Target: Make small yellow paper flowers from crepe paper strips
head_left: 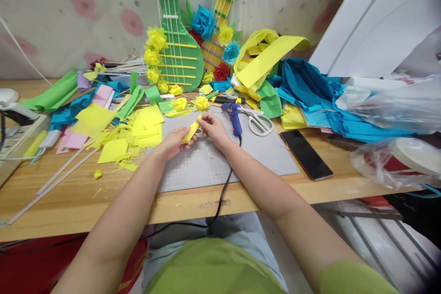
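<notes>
A small folded piece of yellow paper (191, 132) is held between my two hands above the grey cutting mat (193, 174). My left hand (177, 140) pinches its lower left end, and my right hand (213, 129) has its fingertips closed on the upper right end. Just behind the hands lie yellow paper flowers (201, 103). To the right of my right hand rests a blue glue gun (234, 119), its black cord running down over the mat. Beside it are scissors (261, 124) with pale handles.
Yellow paper squares (146, 124) and scraps pile up on the left. A green paper guitar (179, 50) with yellow flowers leans at the back. Blue crepe paper (310, 87) is heaped at right. A phone (306, 154) lies near the table's front edge.
</notes>
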Available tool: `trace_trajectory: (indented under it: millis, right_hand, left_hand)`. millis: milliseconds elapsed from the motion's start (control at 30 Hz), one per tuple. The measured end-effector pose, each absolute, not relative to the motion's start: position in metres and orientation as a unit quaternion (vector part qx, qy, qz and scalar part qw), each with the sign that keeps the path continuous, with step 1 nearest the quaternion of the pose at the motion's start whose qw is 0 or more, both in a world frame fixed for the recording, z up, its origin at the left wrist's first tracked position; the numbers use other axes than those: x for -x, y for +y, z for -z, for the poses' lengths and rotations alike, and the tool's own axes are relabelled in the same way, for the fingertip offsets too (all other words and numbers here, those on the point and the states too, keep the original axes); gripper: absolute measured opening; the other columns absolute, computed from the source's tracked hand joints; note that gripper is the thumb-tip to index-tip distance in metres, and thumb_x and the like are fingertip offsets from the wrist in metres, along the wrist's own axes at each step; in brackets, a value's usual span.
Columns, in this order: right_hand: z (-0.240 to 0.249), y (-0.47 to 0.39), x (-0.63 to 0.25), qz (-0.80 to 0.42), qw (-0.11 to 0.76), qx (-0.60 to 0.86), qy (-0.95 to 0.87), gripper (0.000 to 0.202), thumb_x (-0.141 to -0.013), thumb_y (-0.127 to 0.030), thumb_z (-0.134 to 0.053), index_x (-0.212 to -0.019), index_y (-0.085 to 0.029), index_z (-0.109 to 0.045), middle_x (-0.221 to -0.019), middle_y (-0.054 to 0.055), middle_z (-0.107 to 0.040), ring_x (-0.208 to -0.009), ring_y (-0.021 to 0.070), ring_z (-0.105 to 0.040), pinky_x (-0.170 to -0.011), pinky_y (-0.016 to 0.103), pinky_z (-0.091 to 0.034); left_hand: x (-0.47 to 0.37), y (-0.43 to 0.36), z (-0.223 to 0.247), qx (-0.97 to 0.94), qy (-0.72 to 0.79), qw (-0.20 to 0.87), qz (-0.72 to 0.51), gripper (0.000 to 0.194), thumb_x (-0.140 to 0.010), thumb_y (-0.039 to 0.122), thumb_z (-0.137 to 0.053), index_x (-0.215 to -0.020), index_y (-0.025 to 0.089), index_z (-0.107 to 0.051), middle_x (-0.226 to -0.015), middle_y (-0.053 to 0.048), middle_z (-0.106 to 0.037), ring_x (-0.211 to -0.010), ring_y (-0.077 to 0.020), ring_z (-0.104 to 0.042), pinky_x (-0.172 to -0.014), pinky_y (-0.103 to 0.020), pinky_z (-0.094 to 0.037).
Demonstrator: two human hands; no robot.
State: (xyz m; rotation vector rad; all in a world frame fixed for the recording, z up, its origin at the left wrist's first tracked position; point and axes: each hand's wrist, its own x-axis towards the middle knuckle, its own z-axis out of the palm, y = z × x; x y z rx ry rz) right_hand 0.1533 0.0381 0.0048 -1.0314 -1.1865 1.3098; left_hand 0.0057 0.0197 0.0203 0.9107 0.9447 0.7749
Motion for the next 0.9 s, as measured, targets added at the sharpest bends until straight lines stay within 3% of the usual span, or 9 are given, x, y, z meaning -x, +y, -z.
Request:
trace_trajectory:
  millis: [267,567,900]
  right_hand:
    - [-0.0069,0.0358,-0.1563,-0.586,0.471,0.413,-0.514,0.032,-0.064,-0.044,-0.065,-0.072,-0.018,-0.049,-0.06,-0.007,-0.047,-0.042,0.0023,-0.035,-0.038,0.018,-0.028]
    - [-0.0055,0.04,-0.1575,-0.574,0.503,0.425,-0.486,0.031,-0.061,-0.041,-0.066,-0.074,-0.018,-0.051,-0.062,-0.007,-0.051,-0.044,0.0024,-0.04,-0.042,0.018,-0.033]
    - [-0.0046,0.0378,-0.1586,-0.608,0.451,0.421,-0.5,0.035,-0.057,-0.044,-0.07,-0.068,-0.017,-0.05,-0.055,-0.007,-0.051,-0.043,0.0027,-0.038,-0.041,0.017,-0.029]
  left_hand:
    - [-0.0044,0.0188,-0.0199,-0.416,0.406,0.742,-0.333,0.031,-0.079,0.039,-0.055,-0.088,0.01,-0.058,-0.069,-0.003,-0.052,-0.049,-0.0042,-0.04,-0.04,-0.015,-0.028]
    - [-0.0046,0.0167,-0.0255,-0.432,0.407,0.746,-0.301,0.02,-0.076,0.028,-0.059,-0.084,0.01,-0.059,-0.059,0.004,-0.036,-0.044,-0.0019,-0.027,-0.037,-0.014,-0.018]
    - [-0.0029,0.0167,-0.0275,-0.464,0.409,0.735,-0.278,0.027,-0.074,0.038,-0.061,-0.079,0.012,-0.055,-0.058,0.005,-0.035,-0.041,-0.0004,-0.02,-0.035,-0.014,-0.011]
